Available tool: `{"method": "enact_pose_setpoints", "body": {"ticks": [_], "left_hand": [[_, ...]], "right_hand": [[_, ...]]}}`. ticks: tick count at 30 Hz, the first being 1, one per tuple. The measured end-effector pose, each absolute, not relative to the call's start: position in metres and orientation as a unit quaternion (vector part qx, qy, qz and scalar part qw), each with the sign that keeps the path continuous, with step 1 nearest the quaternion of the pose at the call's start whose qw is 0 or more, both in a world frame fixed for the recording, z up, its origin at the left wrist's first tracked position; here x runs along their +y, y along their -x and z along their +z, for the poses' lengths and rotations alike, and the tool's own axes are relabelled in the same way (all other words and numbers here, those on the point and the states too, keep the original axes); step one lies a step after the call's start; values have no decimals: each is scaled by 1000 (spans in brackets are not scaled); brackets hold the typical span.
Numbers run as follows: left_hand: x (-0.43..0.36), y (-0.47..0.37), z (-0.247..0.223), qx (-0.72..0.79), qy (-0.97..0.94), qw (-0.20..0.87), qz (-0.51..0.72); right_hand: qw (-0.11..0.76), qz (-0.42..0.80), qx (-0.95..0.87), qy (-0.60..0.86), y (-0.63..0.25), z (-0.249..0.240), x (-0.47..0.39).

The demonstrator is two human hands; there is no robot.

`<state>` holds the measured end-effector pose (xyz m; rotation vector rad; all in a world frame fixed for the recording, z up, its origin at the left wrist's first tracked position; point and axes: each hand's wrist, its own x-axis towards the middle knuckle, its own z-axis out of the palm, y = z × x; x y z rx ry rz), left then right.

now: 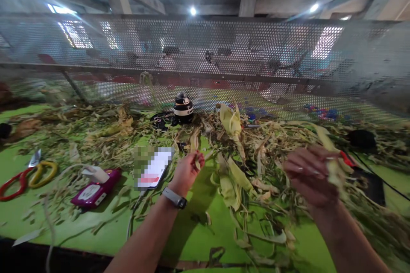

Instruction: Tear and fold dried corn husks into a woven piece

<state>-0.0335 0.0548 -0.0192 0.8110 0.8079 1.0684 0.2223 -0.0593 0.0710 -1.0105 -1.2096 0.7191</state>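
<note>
My left hand [188,169], with a watch [174,198] on its wrist, is over the green table beside a phone [155,168]. Its fingers are curled together in a pinch near a thin pale strip; what they grip is too small to make out. On the right, my right hand [312,175] is raised and blurred, its fingers bent beside a pale leaf strip [335,175]; whether it grips the strip is unclear. Between the hands lie yellow-green leaves [229,183], and another upright yellowish leaf [231,121] stands behind them.
Red and yellow scissors [24,177] and a purple power strip [96,190] with a white plug lie at left. A black round container [183,108] stands at the back. Dry leaf scraps [109,130] cover much of the green table [128,236]. People are behind a perforated metal screen [205,38].
</note>
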Motion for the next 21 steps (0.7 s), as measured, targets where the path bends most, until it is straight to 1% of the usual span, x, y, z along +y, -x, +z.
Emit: {"method": "enact_pose_setpoints", "body": {"ticks": [2,4,6,7,9,12,17,19,21], "left_hand": [[39,21,-14,368,-361,708,483],[24,10,-11,364,-390,723,439],[13,3,-10,344,-422,738,399],[9,1,-10,349,-427,740,385],[5,-1,-11,355,-437,742,363],[4,-3,-12,356,-450,742,347],[5,-2,-12,304,-465,766,322],[8,1,-10,301,-424,781,345],[12,4,-5,302,-357,788,401]], "right_hand": [[587,401,-540,450,-209,57,-53],[497,490,-538,472,-190,37,-47],[441,518,-566,467,-172,17,-41],[435,512,-570,473,-165,8,-38],[439,482,-580,488,-158,-6,-33],[452,406,-595,526,-157,-18,-29],[423,249,-612,620,-161,-15,-29],[410,213,-627,627,-166,-8,-29],[387,169,-647,634,-174,-2,-28]]}}
